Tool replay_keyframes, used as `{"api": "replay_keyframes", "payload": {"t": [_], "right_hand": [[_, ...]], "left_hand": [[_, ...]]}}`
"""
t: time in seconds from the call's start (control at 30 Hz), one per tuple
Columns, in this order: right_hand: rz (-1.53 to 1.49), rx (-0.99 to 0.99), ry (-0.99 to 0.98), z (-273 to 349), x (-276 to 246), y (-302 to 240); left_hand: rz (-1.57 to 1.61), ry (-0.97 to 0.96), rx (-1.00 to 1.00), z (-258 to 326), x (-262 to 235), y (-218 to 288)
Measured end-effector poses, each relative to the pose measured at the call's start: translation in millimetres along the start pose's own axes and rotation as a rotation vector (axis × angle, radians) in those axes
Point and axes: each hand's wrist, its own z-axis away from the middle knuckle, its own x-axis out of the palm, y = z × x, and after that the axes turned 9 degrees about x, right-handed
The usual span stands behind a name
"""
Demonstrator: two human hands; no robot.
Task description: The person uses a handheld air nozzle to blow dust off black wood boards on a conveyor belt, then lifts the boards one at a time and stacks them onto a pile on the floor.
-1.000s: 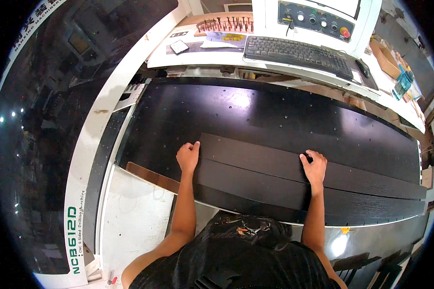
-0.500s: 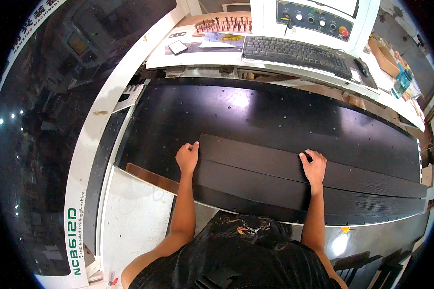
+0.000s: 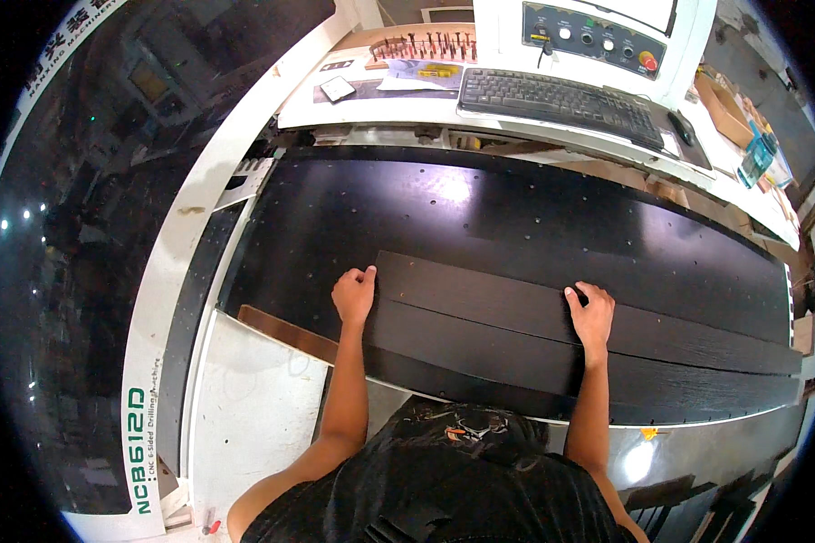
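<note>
Two long dark wood-grain boards lie side by side on a black table, the far board (image 3: 480, 285) and the near board (image 3: 471, 337), with a thin seam between them. My left hand (image 3: 354, 295) is at their left ends, fingers curled and thumb against the far board's end near its corner. Farther right, my right hand (image 3: 592, 319) lies across the far board, its bent fingers hooked at the far edge and the thumb a little apart. Both boards run on to the table's right end. The undersides of my fingers are hidden.
The black table (image 3: 353, 199) has small studs across it. Beyond it a white shelf (image 3: 380, 110) carries a keyboard (image 3: 557, 104), a mouse (image 3: 681, 128), a rack of bits (image 3: 423, 47) and a blue bottle (image 3: 757, 158). A white machine frame (image 3: 177, 235) curves along the left.
The view has shifted very slightly. Both hands keep their places on the boards, and the boards show no visible movement.
</note>
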Motion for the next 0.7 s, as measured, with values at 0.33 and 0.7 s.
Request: {"api": "replay_keyframes", "payload": {"t": [0.33, 0.7], "right_hand": [[0.006, 0.032, 0.000, 0, -1, -1], [-0.017, -0.006, 0.013, -2, 6, 2]], "left_hand": [[0.000, 0.007, 0.005, 1, 0, 5], [-0.016, -0.014, -0.039, 1, -4, 4]]}}
